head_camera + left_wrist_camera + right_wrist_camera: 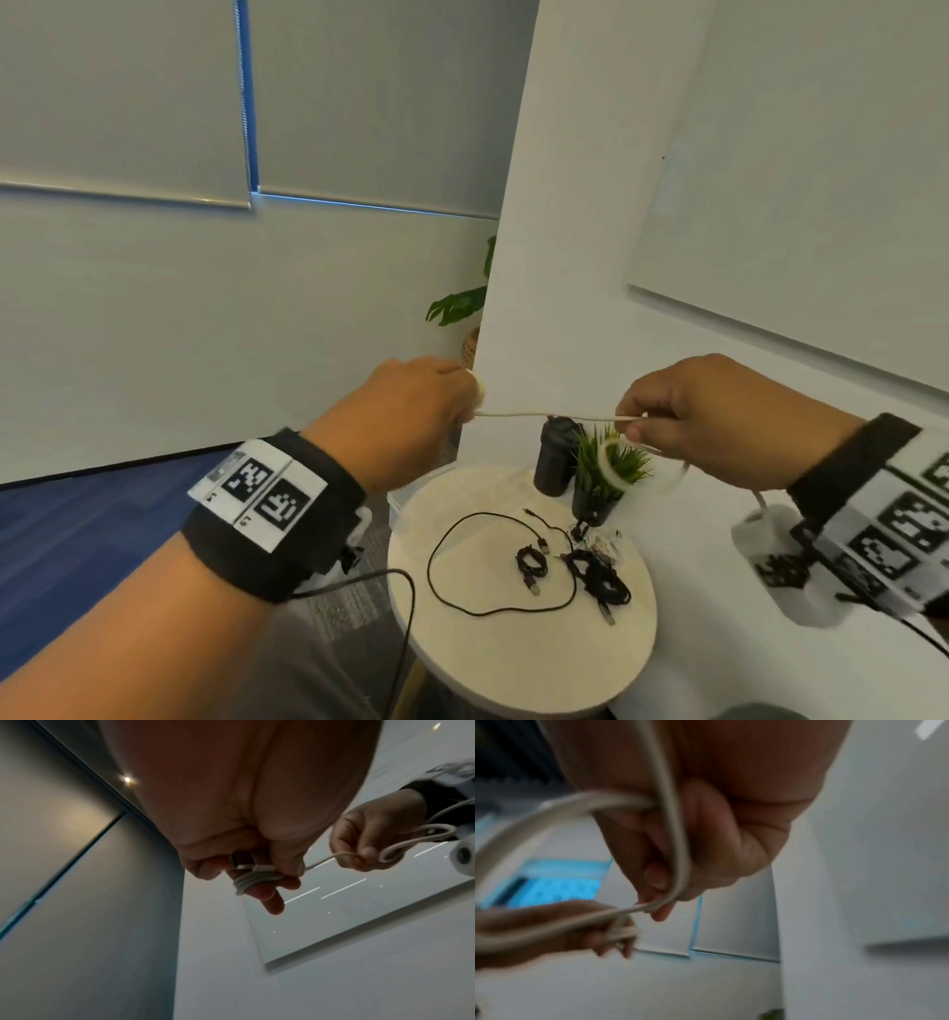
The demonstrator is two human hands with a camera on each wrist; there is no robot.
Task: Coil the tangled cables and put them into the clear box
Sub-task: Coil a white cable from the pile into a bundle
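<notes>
Both hands are raised above the round white table point(518, 663). A white cable point(549, 414) runs taut between them. My left hand point(459, 403) grips one end; in the left wrist view several turns of the white cable point(248, 880) are wound round the fingers of my left hand point(259, 880). My right hand point(636, 422) pinches the cable between thumb and forefinger, and slack loops point(611, 462) hang below it. In the right wrist view my right hand point(658, 907) pinches the white cable point(677, 841). Black cables lie on the table: a loose loop point(452, 591), a small coil point(531, 560) and a tangled bundle point(601, 578).
A small potted plant point(608, 465) and a black cylinder point(552, 455) stand at the table's far side. Something small and clear point(603, 542) lies by the pot. A white wall corner point(493, 308) rises behind the hands, with blue carpet point(77, 539) at the left.
</notes>
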